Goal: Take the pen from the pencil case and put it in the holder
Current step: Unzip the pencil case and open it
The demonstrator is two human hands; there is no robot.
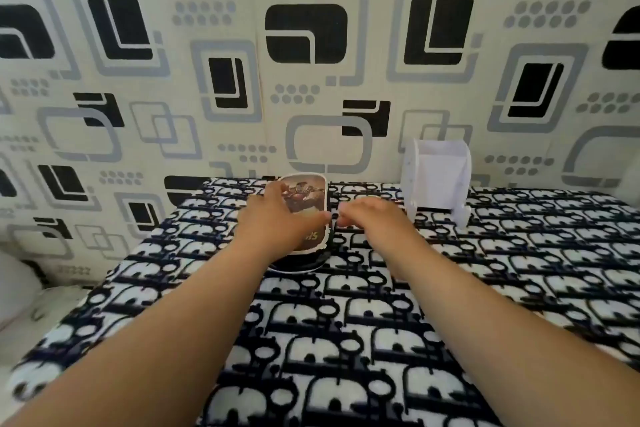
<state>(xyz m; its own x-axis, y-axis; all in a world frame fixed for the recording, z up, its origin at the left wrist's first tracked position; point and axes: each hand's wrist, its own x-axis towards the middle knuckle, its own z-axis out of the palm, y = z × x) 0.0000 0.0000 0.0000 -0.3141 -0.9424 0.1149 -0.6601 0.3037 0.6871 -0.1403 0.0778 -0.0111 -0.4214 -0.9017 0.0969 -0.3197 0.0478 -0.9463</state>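
A rounded oblong pencil case (304,204) with a printed picture lid and dark base lies closed on the patterned cloth. A white open-topped box holder (437,180) stands upright well to its right.

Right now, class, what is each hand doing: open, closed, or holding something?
Left hand: open, fingers spread on the pencil case lid.
Right hand: at the case's right edge; fingers blurred, so its grip cannot be told.
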